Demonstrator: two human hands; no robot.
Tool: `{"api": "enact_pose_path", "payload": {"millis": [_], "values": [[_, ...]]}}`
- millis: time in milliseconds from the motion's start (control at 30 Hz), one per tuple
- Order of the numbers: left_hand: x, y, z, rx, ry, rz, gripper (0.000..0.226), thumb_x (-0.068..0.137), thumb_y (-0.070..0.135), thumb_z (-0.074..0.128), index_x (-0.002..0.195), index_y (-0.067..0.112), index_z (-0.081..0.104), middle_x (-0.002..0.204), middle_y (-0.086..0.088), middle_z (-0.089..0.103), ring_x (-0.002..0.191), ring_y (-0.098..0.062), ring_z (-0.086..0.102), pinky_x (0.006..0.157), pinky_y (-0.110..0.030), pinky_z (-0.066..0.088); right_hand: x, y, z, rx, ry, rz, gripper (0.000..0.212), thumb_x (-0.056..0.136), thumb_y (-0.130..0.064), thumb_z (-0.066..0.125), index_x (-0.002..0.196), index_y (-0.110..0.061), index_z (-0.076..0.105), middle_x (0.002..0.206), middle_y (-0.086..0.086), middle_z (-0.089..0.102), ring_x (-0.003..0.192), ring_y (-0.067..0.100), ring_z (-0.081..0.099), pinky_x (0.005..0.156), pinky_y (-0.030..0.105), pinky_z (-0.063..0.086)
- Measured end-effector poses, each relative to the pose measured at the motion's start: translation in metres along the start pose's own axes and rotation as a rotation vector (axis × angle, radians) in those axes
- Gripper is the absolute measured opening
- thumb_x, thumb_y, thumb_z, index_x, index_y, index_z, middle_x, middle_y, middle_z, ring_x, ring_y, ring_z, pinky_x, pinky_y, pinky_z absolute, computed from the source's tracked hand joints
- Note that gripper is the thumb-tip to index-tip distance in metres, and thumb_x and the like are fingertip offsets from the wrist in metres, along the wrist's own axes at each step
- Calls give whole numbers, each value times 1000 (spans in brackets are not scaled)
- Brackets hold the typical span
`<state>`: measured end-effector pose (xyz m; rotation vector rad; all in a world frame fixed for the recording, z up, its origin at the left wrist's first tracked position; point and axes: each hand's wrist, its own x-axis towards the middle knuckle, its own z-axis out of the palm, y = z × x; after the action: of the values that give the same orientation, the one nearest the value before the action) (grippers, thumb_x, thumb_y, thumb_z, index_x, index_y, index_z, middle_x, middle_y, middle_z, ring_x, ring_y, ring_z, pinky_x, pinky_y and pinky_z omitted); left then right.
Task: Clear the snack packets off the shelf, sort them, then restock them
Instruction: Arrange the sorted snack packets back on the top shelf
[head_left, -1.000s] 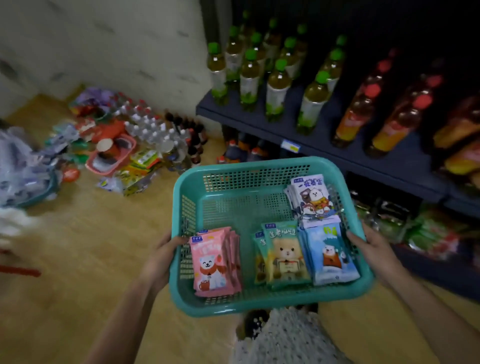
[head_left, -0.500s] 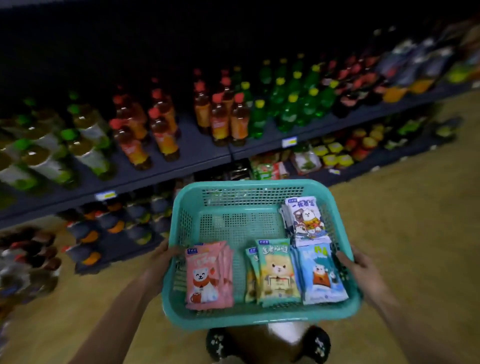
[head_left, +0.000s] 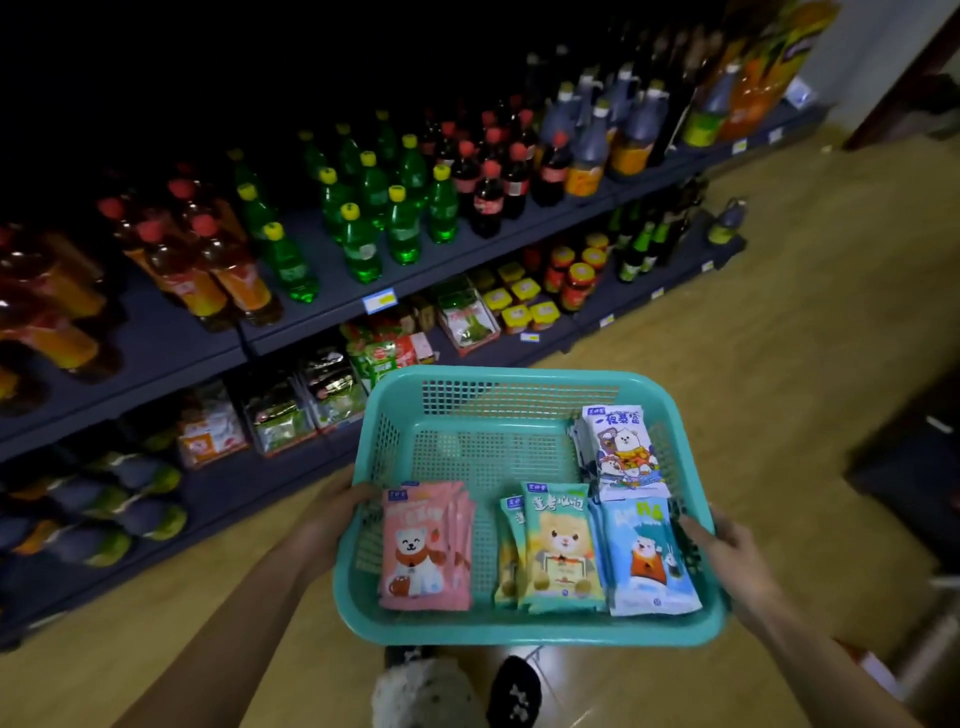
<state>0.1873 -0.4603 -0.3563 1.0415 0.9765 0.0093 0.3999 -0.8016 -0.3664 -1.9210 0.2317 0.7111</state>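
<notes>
Head view: my left hand (head_left: 337, 512) and right hand (head_left: 727, 545) grip the basket (head_left: 519, 631); I'd carry it level so the packets (head_left: 423, 551) don't mix.

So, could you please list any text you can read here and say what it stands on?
"一夜暴富": on the white packet, far right of the basket.
"逢考必过": on the green packet.
Too blurred to read: pink packet, blue packet, shelf price tags, bottle labels.
</notes>
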Motion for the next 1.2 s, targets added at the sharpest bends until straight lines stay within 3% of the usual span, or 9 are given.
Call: {"api": "enact_pose_path", "payload": {"millis": [167,300,633,833,900,967,1033,1100,1200], "values": [[47,17,64,3,7,-21,29,91,-3,42,107,13,59,94,-17,68,75,-30,66,69,-40,53,54,-39,-38,-27,0,27,23,93,-6,51,113,3,56,81,7,64,58,16,63,43,17,51],[96,42,108,-19,0,-39,32,92,-2,41,114,13,57,97,-18,67,78,-32,64,69,-40,52,113,-69,-59,-67,19,14,25,94,-6,50,114,7,54,107,27,63,66,21,57,40,15,49],[194,114,233,-25,68,-5,36,92,-4,39,120,14,51,93,-13,64,76,-28,61,62,-36,51,268,-166,-119,-97,4,-3,29,94,-5,48,119,9,53,112,24,62,61,13,56,37,9,43],[245,104,304,-123,204,-10,35,89,-5,41,119,8,52,88,-15,68,68,-28,64,59,-33,55,382,-214,-149,-222,-112,-36,14,92,2,49,103,1,58,83,1,70,70,21,59,40,9,44],[264,94,328,-175,275,-20,29,88,-7,41,107,8,56,71,-9,72,54,-21,66,50,-27,55,429,-229,-151,-268,-148,-55,17,89,8,50,102,4,60,59,-12,68,55,3,61,41,7,43],[285,88,348,-198,337,-25,24,90,-5,41,104,6,57,59,-4,71,47,-17,65,44,-24,53,472,-241,-148,-319,-165,-73,24,88,8,51,111,6,59,75,4,68,41,-3,56,39,7,41],[308,87,359,-193,391,-8,22,92,-3,42,107,4,57,56,-1,70,46,-14,65,44,-22,53,503,-247,-142,-337,-166,-79,29,88,6,52,116,5,59,95,12,60,55,12,58,42,11,43],[331,85,367,-171,428,10,19,93,-1,43,101,7,57,53,2,69,43,-11,64,41,-20,50,533,-247,-132,-345,-168,-77,31,89,3,53,119,2,59,97,11,58,70,22,55,50,19,45],[376,68,369,-156,463,20,18,93,0,44,92,13,55,50,4,68,41,-8,62,39,-18,49,586,-229,-111,-372,-194,-75,30,87,2,56,117,1,61,95,13,60,66,18,59,46,19,46]]}}
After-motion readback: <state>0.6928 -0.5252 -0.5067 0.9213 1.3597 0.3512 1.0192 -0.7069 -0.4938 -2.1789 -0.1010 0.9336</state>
